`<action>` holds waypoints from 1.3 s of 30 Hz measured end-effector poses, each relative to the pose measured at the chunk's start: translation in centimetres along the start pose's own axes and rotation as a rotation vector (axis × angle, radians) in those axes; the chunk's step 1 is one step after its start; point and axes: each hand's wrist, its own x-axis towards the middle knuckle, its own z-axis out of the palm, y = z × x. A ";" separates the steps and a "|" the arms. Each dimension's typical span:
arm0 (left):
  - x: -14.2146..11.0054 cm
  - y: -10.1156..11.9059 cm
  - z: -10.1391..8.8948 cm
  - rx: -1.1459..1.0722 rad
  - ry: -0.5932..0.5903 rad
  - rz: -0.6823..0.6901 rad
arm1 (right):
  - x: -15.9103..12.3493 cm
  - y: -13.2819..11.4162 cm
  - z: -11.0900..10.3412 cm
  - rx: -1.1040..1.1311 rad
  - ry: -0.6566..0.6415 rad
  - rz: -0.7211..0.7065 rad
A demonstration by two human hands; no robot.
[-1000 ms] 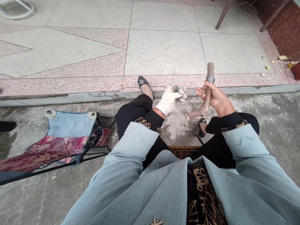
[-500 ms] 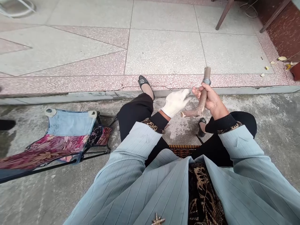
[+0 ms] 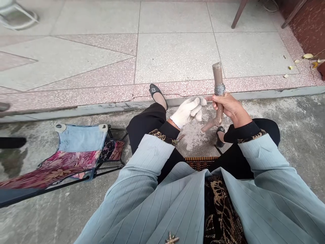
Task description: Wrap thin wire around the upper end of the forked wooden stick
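My right hand [image 3: 228, 105], bare, is wrapped round a brown forked stick [image 3: 217, 76] and holds it nearly upright above my knees. A band of grey thread or wire [image 3: 219, 89] is wound round the stick just above my fingers. My left hand [image 3: 186, 111] wears a white knitted glove; its fingers are curled close to the right hand's fingertips, beside the stick. Whether it pinches the thread I cannot make out. The stick's short side branch [image 3: 207, 126] points down to the left.
I sit low on a woven stool [image 3: 200, 162], legs apart, black shoes [image 3: 154, 90] on concrete ground. A folding fabric chair [image 3: 76, 149] stands at my left. A raised tiled step [image 3: 101, 105] runs across ahead; wooden furniture legs [image 3: 238, 13] stand at top right.
The stick has swung from a slant to nearly upright. My gloved left hand, stretched out toward it half a second ago, has curled its fingers again beside my right hand.
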 end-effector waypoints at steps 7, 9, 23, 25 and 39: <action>0.2 -0.3 0.1 0.119 0.102 0.022 | 0.0 0.3 0.8 -0.086 0.031 0.043; 0.3 -0.3 0.2 0.152 0.105 0.042 | 0.2 0.6 1.1 -0.075 0.073 0.058; 0.4 0.6 -1.9 1.290 0.272 0.215 | 0.1 0.5 0.8 0.406 -0.033 0.358; 0.4 0.7 -1.9 1.381 0.283 0.229 | 0.1 0.5 0.8 0.450 -0.019 0.367; -0.4 0.0 0.3 0.246 -0.034 -0.123 | -0.3 1.1 -0.4 0.173 -0.016 0.038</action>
